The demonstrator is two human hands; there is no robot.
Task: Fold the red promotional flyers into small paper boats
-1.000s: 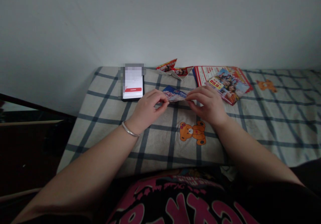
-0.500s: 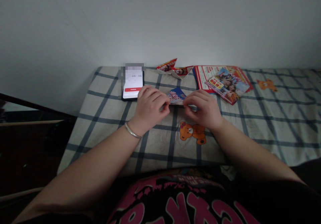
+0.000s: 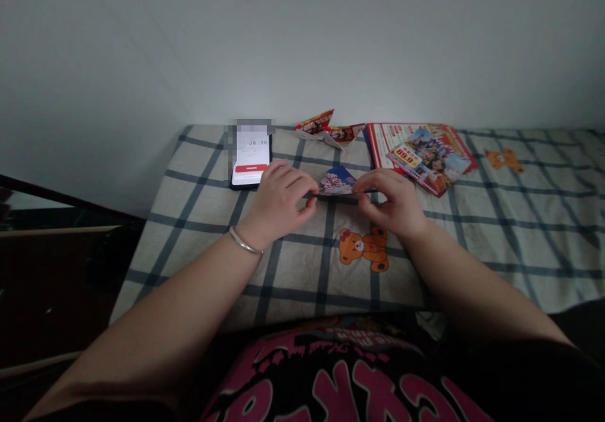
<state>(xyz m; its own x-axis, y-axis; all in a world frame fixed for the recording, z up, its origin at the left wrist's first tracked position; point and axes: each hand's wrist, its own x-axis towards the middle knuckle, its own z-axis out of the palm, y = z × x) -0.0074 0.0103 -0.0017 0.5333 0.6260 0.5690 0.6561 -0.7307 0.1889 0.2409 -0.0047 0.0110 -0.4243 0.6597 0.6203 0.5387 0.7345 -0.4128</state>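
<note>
A small folded sheet of printed paper point(image 3: 337, 181), blue with white and pink lettering, is stretched between my two hands just above the checked cloth. Its blue part comes to a point at the far side. My left hand point(image 3: 285, 199), with a silver bangle at the wrist, pinches the left end between thumb and fingers. At the opposite end, my right hand point(image 3: 393, 200) pinches the paper the same way. The fingertips hide both ends of the sheet.
A lit phone point(image 3: 251, 155) lies left of my hands. Behind the paper stands a folded red paper shape point(image 3: 329, 131) near the wall. Printed leaflets point(image 3: 432, 160) are stacked to the right. The checked cloth point(image 3: 293, 271) has printed orange bears.
My hands have drawn slightly apart along the paper, the right one shifting right and the left one a little left. More of the blue sheet shows between them.
</note>
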